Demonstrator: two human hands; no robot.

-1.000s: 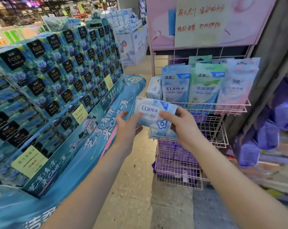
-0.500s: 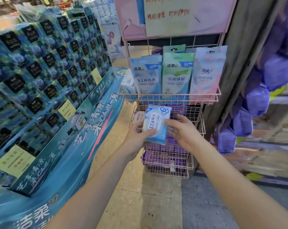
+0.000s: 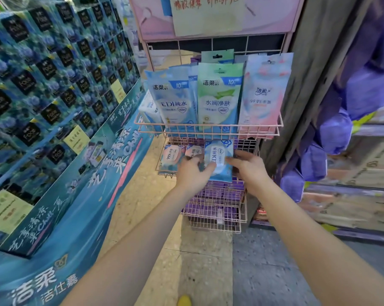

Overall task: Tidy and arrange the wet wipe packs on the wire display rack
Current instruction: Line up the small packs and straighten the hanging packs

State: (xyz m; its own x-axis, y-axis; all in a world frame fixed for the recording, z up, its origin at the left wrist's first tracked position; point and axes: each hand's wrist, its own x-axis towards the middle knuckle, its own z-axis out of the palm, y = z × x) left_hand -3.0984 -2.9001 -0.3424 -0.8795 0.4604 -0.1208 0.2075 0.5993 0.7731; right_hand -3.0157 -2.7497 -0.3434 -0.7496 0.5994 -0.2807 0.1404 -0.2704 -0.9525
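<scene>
I hold a small blue EDI wet wipe pack [image 3: 218, 159] upright at the second shelf of the pink wire display rack [image 3: 208, 131]. My left hand [image 3: 193, 173] grips its left edge with thumb on the front. My right hand [image 3: 249, 170] pinches its right edge. Two pink-and-blue wipe packs [image 3: 173, 154] stand in the second shelf, just left of the held pack. On the top shelf stand tall hanging packs: a blue one [image 3: 174, 100], a green one [image 3: 219, 98] and a pink one [image 3: 262, 93].
Lower rack shelves hold purple packs [image 3: 211, 195]. A big stack of blue tissue boxes [image 3: 43, 89] on a blue printed base fills the left. Purple bags [image 3: 332, 133] hang at the right by a grey pillar. A pink sign [image 3: 208, 16] tops the rack.
Both hands carried the EDI pack down from in front of the top shelf to the second shelf, turning it from flat to upright. The view moved closer to the rack.
</scene>
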